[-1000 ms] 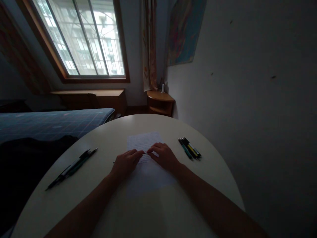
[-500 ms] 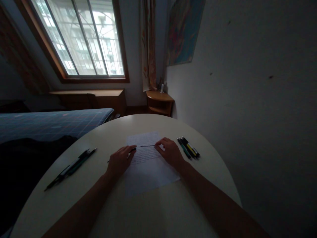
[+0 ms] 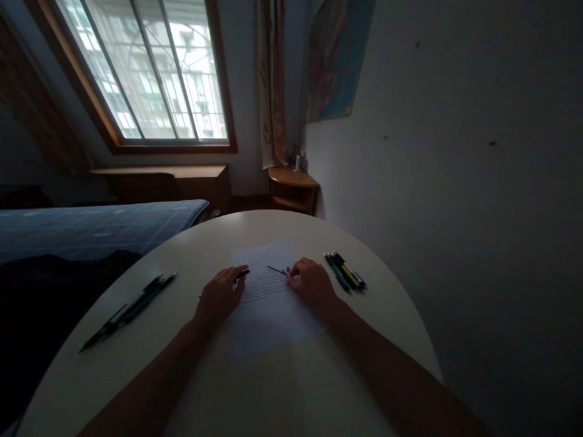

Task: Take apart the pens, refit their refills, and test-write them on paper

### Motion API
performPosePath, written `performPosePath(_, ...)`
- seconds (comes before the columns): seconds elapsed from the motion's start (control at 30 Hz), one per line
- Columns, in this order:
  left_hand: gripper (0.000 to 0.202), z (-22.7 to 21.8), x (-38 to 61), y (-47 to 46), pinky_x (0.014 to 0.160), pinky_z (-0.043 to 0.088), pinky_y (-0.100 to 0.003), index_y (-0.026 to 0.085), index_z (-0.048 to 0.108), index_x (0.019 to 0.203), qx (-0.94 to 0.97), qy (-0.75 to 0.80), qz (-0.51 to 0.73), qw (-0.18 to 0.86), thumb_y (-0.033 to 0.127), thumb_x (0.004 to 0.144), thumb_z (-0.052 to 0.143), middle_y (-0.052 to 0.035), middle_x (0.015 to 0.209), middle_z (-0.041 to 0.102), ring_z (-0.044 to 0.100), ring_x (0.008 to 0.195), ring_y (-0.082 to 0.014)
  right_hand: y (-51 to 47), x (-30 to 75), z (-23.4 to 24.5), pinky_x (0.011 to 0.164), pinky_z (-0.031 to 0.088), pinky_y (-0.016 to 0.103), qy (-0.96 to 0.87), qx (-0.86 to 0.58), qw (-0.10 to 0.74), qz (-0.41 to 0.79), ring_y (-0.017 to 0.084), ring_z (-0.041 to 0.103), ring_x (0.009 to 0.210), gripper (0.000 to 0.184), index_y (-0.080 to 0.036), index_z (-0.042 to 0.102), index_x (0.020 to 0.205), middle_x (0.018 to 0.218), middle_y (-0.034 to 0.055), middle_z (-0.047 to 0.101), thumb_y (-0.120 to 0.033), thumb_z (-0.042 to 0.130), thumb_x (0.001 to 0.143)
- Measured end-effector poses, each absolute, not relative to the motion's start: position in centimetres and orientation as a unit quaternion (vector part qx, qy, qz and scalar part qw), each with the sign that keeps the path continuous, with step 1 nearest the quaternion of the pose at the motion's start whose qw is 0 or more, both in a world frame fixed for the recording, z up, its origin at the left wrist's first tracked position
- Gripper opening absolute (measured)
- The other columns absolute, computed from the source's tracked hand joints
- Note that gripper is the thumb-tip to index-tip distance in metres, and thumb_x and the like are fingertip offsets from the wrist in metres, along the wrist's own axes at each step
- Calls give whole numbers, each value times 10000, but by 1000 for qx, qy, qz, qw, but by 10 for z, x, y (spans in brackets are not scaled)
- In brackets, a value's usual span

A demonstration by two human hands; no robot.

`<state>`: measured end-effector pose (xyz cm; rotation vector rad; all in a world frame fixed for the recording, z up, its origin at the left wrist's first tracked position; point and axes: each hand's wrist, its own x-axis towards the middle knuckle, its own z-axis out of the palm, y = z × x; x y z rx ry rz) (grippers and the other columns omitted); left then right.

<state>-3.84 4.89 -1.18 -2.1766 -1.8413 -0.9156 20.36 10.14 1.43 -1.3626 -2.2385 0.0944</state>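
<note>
My left hand is closed around a dark pen; one end shows at the fingertips and a small tip sticks out behind the hand. Between the thumb and fingers of my right hand is a thin dark pen refill, pointing left and slightly up. Something small and dark sits at those fingertips, too small to make out. Both hands rest over a sheet of paper with handwritten lines, and a gap separates the refill from the pen.
Several pens lie side by side right of the paper. More dark pens lie at the left of the round white table. Beyond it stand a bed and a corner shelf. A wall borders the right side.
The refill in my right hand has tilted from nearly level to sloping, its free end higher, and the right fingers have curled in more. My left hand has barely moved.
</note>
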Motion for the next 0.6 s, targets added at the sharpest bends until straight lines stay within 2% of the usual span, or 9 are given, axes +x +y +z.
performPosePath(0.13,253,-14,-39,51,890,532,-379,188,622,1112,-737,-587,-329,66,251,928,461,-94,1079,702,659,979,-213,99,202,14,725,403,308,-827,-512,230,31,189,590,789,60,-193,673,754,854,64,666,-236,664,796)
performPosePath(0.37,255,-12,-39,51,852,543,-362,197,649,1107,-781,-528,-328,65,257,962,448,-79,1022,710,654,948,-197,99,203,15,727,404,314,-828,-509,233,23,201,592,814,104,-194,682,748,852,65,660,-284,694,799)
performPosePath(0.6,243,-10,-36,49,845,498,-361,217,655,1134,-821,-477,-299,92,233,963,483,-65,1052,720,639,941,-194,92,190,13,801,405,314,-879,-390,269,59,188,600,888,138,-209,696,884,893,33,676,-335,712,830)
